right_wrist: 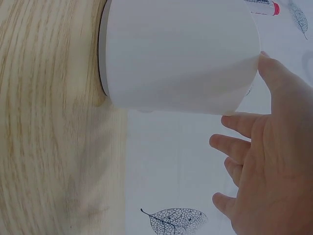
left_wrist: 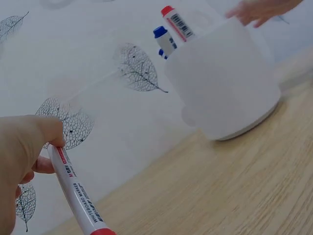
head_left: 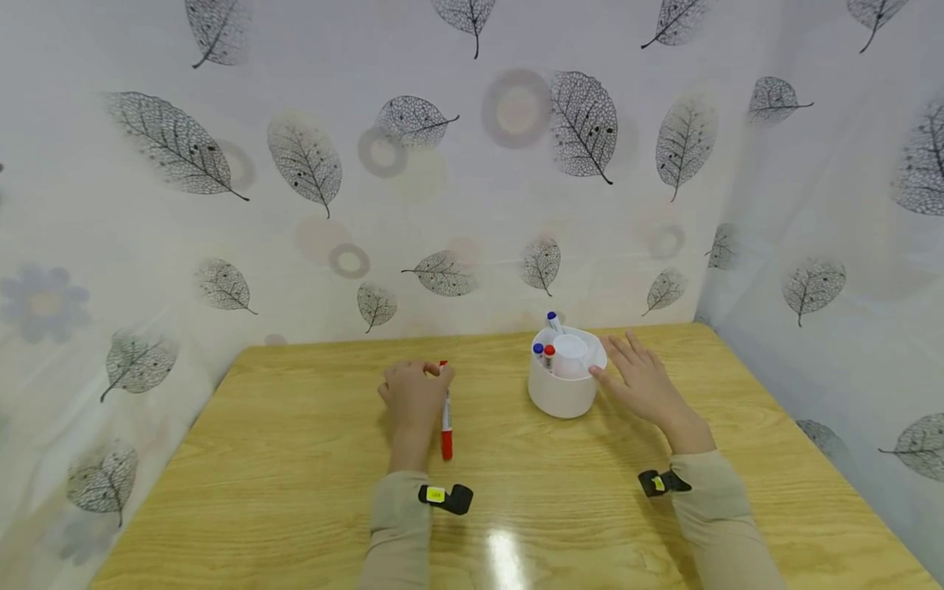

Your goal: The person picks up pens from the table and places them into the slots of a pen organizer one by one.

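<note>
A whiteboard marker (left_wrist: 76, 191) with a white barrel and red cap is held near one end by my left hand (head_left: 417, 396). In the head view this marker (head_left: 447, 426) is just right of that hand, its red cap toward me. A round white pen holder (head_left: 564, 397) stands upright on the table to the right. Two blue-capped markers and a red-capped marker (head_left: 549, 354) stand in its compartments. My right hand (head_left: 647, 389) is at the holder's right side, fingers spread and thumb at the rim. In the right wrist view, thumb and forefinger touch the holder's upper edge.
The wood-grain table (head_left: 295, 492) carries the holder. Behind and at the sides hangs a pale cloth (head_left: 457, 188) printed with leaves. A black strap device (head_left: 446, 497) sits on the left wrist, and another (head_left: 664, 483) on the right.
</note>
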The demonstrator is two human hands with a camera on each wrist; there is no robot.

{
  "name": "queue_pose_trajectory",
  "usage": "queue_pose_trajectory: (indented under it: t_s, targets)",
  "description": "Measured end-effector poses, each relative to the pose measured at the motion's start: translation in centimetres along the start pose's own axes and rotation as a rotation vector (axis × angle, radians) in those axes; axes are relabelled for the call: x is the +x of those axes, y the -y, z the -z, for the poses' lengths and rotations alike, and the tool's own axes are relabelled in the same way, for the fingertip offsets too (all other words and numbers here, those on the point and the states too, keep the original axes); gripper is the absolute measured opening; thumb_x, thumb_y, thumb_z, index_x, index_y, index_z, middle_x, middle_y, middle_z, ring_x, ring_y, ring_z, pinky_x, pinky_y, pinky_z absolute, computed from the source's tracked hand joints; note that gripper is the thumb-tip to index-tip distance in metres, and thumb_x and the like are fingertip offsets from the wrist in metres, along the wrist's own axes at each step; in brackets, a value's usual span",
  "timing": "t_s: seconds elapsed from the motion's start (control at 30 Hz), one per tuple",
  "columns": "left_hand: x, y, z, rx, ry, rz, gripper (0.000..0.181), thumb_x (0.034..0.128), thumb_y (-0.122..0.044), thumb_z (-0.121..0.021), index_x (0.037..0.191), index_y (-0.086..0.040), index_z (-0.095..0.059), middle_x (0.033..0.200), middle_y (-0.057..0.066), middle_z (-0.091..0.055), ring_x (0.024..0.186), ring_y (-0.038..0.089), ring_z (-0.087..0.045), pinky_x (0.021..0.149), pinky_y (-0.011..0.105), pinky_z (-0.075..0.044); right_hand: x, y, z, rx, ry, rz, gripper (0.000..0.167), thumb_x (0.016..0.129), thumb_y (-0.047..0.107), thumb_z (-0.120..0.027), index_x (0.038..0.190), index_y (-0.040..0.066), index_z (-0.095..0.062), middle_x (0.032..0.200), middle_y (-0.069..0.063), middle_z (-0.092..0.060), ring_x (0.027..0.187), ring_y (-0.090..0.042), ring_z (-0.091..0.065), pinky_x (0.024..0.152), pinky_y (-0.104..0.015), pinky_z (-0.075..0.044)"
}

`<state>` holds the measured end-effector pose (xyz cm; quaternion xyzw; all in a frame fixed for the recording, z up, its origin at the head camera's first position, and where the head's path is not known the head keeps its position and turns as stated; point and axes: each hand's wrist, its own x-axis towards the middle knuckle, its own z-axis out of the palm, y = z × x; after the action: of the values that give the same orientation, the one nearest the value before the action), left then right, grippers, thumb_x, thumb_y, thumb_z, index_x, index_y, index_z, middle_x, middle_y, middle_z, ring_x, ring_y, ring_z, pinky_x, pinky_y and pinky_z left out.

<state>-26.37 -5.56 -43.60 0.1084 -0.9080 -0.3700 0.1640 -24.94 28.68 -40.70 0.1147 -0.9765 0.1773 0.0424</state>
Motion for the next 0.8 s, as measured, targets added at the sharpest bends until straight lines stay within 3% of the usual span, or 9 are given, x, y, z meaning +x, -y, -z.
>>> queue_pose_trajectory:
  t_s: [0.23,0.43,0.8]
  targets:
    - [-0.7,-2.1,-0.2,-0.023,0.000,-0.085,0.026,0.0807,-0.044,-0.068,0.077,-0.018,-0.066,0.106,0.007,-0.062,0.112,0.033,-0.049,0.099,0.051,-0.028,-0.1,0.2,0.1,0.000,0.006,0.002,0.075,0.100,0.054,-0.039,0.154,0.004,-0.022,0.159,-0.025,-0.021,0.149,-0.045,-0.003,0.115,-0.066,-0.003]
    - [-1.4,-3.8,-0.2,-0.029,-0.024,-0.177,0.024,0.0793,-0.041,-0.068,0.076,-0.017,-0.065,0.100,0.006,-0.064,0.109,0.031,-0.050,0.096,0.050,-0.032,-0.1,0.0,0.0,-0.002,0.002,0.006,0.076,0.099,0.054,-0.038,0.153,0.003,-0.022,0.159,-0.025,-0.021,0.149,-0.045,-0.004,0.115,-0.066,-0.004]
    - [-2.8,-6.1,-0.8,-0.087,-0.188,-0.428,0.019,0.0781,-0.031,-0.073,0.074,-0.013,-0.066,0.088,0.004,-0.062,0.096,0.029,-0.054,0.092,0.049,-0.034,0.0,-0.2,-0.1,-0.011,0.004,0.005,0.077,0.099,0.055,-0.038,0.153,0.003,-0.023,0.159,-0.024,-0.022,0.149,-0.045,-0.005,0.115,-0.066,-0.004]
